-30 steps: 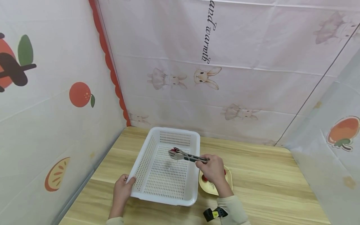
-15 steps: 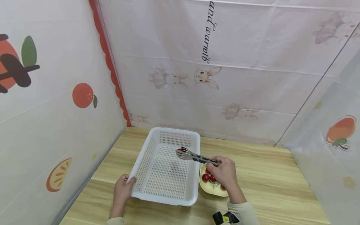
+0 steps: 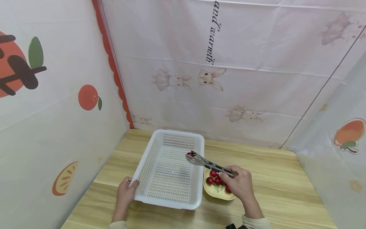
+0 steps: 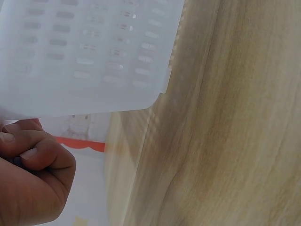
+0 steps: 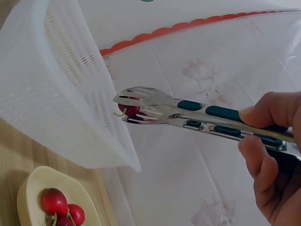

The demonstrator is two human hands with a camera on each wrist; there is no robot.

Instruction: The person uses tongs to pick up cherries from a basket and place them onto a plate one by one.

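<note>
My right hand [image 3: 238, 183] grips metal tongs [image 3: 210, 163] with dark green inlays. Between their slotted tips is a red cherry [image 5: 128, 104] with a short green stem, clear in the right wrist view. In the head view, the tips overlap the inner right side of a white perforated plastic basket [image 3: 171, 173]. My left hand [image 3: 125, 192] holds the basket's near left corner, thumb over the rim; the left wrist view shows its curled fingers below the basket wall. Under and left of my right hand, a pale yellow dish [image 3: 211, 190] holds several more cherries [image 3: 217, 181].
The basket and dish stand side by side on a light wood-grain table [image 3: 274, 184]. A pale printed cloth [image 3: 257, 92] with rabbits hangs behind, and a fruit-patterned one [image 3: 68, 136] closes off the left. Another panel [image 3: 343, 159] stands along the right.
My right hand has moved right, drawing the tongs and their cherry from the basket's middle toward its right rim. More of the dish's cherries now show. The left hand and basket have stayed put.
</note>
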